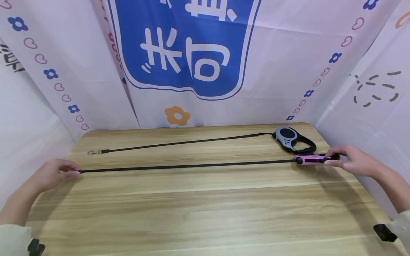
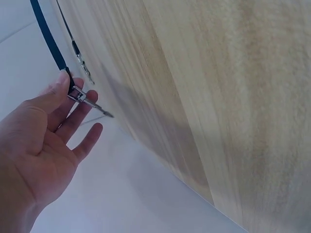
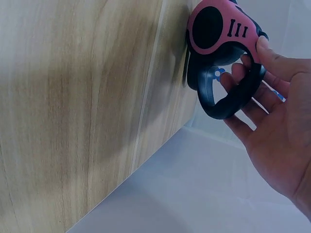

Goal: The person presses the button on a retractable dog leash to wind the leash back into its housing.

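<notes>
A black leash strap (image 1: pixel 192 166) runs nearly straight across the table between my two hands. At its left end, my left hand (image 1: pixel 59 172) pinches the strap between thumb and finger, just behind a metal clip (image 2: pixel 83 95). On the right, my right hand (image 1: pixel 353 160) holds a pink and black retractable leash (image 3: pixel 226 26) by its loop handle (image 3: pixel 226 104), with thumb on the pink side. Behind it lies a grey and black retractable leash (image 1: pixel 286 137), its own strap (image 1: pixel 189 142) stretched leftward to a metal clip (image 1: pixel 94 152).
The wooden table (image 1: pixel 205 213) spreads in front, with its back edge against a printed curtain (image 1: pixel 272 71). White cloth also hangs on the left and right sides.
</notes>
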Demonstrator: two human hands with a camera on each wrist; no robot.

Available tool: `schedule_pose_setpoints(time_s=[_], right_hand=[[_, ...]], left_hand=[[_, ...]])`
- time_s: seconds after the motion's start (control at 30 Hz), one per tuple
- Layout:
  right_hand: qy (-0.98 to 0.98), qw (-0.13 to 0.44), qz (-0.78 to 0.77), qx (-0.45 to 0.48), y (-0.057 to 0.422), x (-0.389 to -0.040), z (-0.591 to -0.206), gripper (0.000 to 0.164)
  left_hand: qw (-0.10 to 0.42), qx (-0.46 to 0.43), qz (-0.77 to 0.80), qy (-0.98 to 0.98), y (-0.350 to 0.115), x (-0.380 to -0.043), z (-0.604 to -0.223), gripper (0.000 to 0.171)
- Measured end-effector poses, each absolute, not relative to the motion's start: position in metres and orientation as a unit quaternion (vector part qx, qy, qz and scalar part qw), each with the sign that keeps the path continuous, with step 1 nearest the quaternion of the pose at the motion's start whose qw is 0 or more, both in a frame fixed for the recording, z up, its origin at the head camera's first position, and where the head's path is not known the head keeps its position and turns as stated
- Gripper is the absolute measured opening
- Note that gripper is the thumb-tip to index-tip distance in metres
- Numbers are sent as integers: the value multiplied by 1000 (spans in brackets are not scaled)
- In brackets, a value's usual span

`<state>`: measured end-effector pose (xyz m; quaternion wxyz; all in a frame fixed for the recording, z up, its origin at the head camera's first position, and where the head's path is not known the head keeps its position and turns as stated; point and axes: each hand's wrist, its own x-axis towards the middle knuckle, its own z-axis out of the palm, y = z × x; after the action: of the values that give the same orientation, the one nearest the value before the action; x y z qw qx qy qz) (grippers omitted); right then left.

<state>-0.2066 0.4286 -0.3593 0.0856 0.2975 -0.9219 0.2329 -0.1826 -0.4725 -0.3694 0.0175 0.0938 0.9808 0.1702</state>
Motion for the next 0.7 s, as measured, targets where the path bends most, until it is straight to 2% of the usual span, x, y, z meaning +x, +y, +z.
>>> schedule_pose_setpoints(time_s=[0.2,0.53,0.7], right_hand=[[-920,69,282,263,431,-207,-358,21],[-931,10,315,183,434,-205,-350,5],[-936,-17,313,158,435,-206,-345,9]], left_hand=[[-18,103,164,981,-472,-182,-366,8],[-55,108,175,977,-468,-182,-361,8],[-72,104,174,977,-468,-182,-359,8]])
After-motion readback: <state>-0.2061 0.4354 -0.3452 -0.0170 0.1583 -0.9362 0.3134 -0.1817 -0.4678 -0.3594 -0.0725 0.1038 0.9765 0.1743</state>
